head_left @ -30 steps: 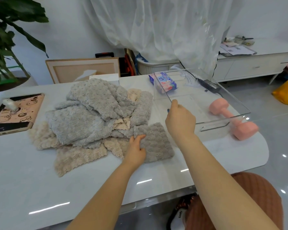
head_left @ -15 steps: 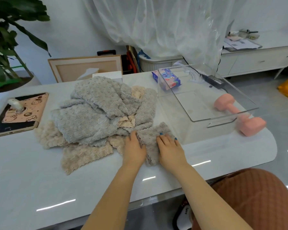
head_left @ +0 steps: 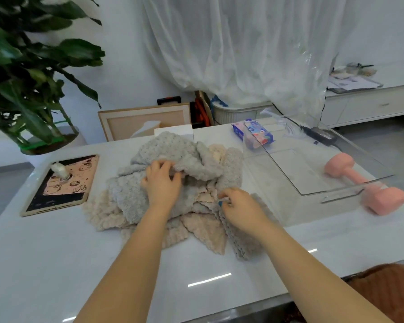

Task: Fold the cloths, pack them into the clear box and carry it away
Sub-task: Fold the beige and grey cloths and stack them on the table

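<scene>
A heap of fluffy grey cloths (head_left: 163, 148) and beige cloths (head_left: 205, 231) lies on the middle of the white table (head_left: 56, 264). My left hand (head_left: 162, 183) is on top of the heap, its fingers curled into a grey cloth. My right hand (head_left: 239, 206) lies at the heap's right front edge, pinching the edge of a small grey cloth (head_left: 245, 241). To the right of the heap stands the clear box (head_left: 350, 191), open at the top and with no cloth inside.
A pink dumbbell (head_left: 364, 183) lies to the right of the box. A wet-wipes pack (head_left: 254, 134) and a black power adapter (head_left: 322, 136) sit behind the box. A tablet (head_left: 58, 185) lies at the left and a potted plant (head_left: 33, 94) beyond it.
My right hand left the box rim and came to the small grey cloth. My left hand moved from that cloth's edge up onto the top of the heap.
</scene>
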`<state>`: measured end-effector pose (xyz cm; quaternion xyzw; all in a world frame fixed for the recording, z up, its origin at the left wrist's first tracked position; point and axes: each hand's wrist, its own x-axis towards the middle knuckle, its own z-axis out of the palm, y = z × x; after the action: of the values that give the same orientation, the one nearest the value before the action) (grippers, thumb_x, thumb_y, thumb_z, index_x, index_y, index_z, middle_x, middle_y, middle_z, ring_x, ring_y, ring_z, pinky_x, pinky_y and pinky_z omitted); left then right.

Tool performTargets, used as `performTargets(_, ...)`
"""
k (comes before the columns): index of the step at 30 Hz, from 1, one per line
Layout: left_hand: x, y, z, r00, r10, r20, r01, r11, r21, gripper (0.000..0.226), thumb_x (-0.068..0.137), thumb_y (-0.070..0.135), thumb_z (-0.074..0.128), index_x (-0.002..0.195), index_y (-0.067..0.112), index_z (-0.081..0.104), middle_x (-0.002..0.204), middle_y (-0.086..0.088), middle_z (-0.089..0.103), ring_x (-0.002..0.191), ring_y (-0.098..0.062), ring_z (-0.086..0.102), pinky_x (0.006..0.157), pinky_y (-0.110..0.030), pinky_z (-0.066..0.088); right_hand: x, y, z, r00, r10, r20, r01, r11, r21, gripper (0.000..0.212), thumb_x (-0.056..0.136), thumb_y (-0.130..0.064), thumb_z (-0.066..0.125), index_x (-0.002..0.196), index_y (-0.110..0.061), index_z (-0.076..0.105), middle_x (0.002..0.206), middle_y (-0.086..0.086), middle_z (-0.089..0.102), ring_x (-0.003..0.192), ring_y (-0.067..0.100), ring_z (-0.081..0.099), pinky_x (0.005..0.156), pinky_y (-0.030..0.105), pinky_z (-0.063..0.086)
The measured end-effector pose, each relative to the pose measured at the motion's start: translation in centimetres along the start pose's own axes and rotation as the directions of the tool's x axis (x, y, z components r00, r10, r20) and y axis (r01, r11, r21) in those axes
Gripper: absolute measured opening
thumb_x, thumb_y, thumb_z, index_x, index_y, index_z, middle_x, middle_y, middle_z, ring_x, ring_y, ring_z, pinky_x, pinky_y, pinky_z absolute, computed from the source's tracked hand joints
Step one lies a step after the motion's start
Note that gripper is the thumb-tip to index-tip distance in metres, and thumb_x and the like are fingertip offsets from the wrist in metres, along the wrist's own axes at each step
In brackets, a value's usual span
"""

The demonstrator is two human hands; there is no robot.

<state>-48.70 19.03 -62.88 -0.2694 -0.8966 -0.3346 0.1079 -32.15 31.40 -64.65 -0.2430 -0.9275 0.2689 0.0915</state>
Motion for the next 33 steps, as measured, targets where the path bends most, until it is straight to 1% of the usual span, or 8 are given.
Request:
performTargets(6, -1.9, 0.9, -5.7, 0.994, 0.078, 0.079, -0.027, 0.861, -0.508, 0.04, 0.082, 0.041, 0.045, 0.082, 0.001, 0.051, 0.082, -0.015, 0.053, 0.079, -0.027, 0.049, 0.074, -0.044, 0.041, 2.2, -4.6, -0.3, 0.982, 0.007, -0.191, 0.037, 0.973, 0.226, 0.097, 0.079, -0.017, 0.068, 0.153, -0.027, 0.006, 0.158, 0.008, 0.006, 0.145, 0.026, 0.008, 0.117, 0.042, 0.015)
performTargets(9, -2.4, 0.9, -9.1, 0.973, 0.042, 0.228, 0.125, 0.734, -0.668, 0.041, 0.091, 0.035, 0.051, 0.07, 0.001, 0.044, 0.068, -0.008, 0.046, 0.064, -0.016, 0.046, 0.067, -0.033, 0.035, 2.2, -7.0, -1.8, 0.965, -0.116, -0.235, 0.199, 0.909, 0.367, 0.064, 0.079, -0.006, 0.067, 0.136, -0.028, 0.049, 0.149, 0.004, 0.038, 0.138, 0.022, 0.032, 0.114, 0.043, 0.025)
performTargets(12, -1.9, 0.8, -11.6, 0.965, -0.062, 0.253, 0.24, 0.59, -0.771, 0.04, 0.092, 0.034, 0.054, 0.077, -0.003, 0.061, 0.079, -0.005, 0.065, 0.076, -0.019, 0.062, 0.075, -0.033, 0.048, 1.0, -8.9, -4.6, 0.982, -0.156, -0.108, 0.188, 0.744, 0.641, 0.029, 0.084, 0.001, 0.063, 0.089, -0.026, 0.071, 0.086, -0.013, 0.07, 0.083, 0.004, 0.063, 0.074, 0.024, 0.051)
performTargets(16, -1.2, -0.4, -11.9, 0.846, -0.132, 0.517, 0.493, 0.564, -0.663, 0.032, 0.089, 0.051, 0.056, 0.097, 0.026, 0.075, 0.105, 0.004, 0.074, 0.099, -0.016, 0.069, 0.091, -0.036, 0.053, 0.5, -9.1, -6.5, 0.994, -0.086, 0.069, -0.007, 0.575, 0.818, 0.019, 0.082, -0.001, 0.068, 0.094, -0.015, 0.069, 0.084, -0.002, 0.072, 0.077, 0.01, 0.069, 0.064, 0.019, 0.052)
performTargets(21, -3.5, -4.1, -7.3, 0.624, -0.343, 0.702, 0.72, 0.602, -0.346, 0.046, 0.081, 0.058, 0.062, 0.107, 0.02, 0.069, 0.108, -0.004, 0.067, 0.1, -0.022, 0.063, 0.095, -0.037, 0.048, 0.6, -5.9, -2.9, 0.961, 0.162, 0.222, -0.265, 0.761, 0.592, 0.028, 0.071, -0.014, 0.076, 0.095, -0.011, 0.062, 0.078, 0.006, 0.062, 0.068, 0.017, 0.058, 0.062, 0.027, 0.041)
performTargets(26, -8.9, -7.5, -3.4, 0.98, -0.08, 0.18, 0.096, 0.992, -0.083, 0.028, 0.088, 0.042, 0.062, 0.088, 0.016, 0.052, 0.092, -0.001, 0.051, 0.084, -0.019, 0.052, 0.07, -0.032, 0.044, 0.4, -4.4, 1.2, 0.981, 0.074, 0.182, -0.125, 0.949, 0.29, 0.01, 0.085, -0.013, 0.064, 0.077, -0.008, 0.06, 0.073, 0.004, 0.056, 0.067, 0.016, 0.051, 0.057, 0.028, 0.033)
performTargets(29, -11.3, -6.8, -3.2, 0.962, 0.145, 0.232, -0.161, 0.986, 0.05, 0.045, 0.078, 0.065, 0.058, 0.098, 0.026, 0.05, 0.1, 0.008, 0.044, 0.092, -0.009, 0.042, 0.074, -0.027, 0.041, 0.3, -4.2, 2.3, 0.997, 0.007, 0.076, -0.023, 0.975, 0.219, 0.017, 0.086, -0.01, 0.056, 0.072, 0.001, 0.056, 0.065, 0.008, 0.048, 0.06, 0.018, 0.043, 0.057, 0.03, 0.029)
performTargets(33, -12.9, -7.4, -1.7, 0.933, 0.069, 0.353, -0.197, 0.919, 0.342, 0.045, 0.08, 0.052, 0.06, 0.111, 0.025, 0.044, 0.112, 0.004, 0.041, 0.103, -0.017, 0.046, 0.067, -0.029, 0.042, -0.5, -4.3, 2.1, 0.989, -0.149, -0.013, 0.15, 0.981, 0.124, 0.021, 0.093, -0.016, 0.053, 0.076, -0.006, 0.062, 0.066, 0.005, 0.058, 0.059, 0.017, 0.049, 0.057, 0.033, 0.034)
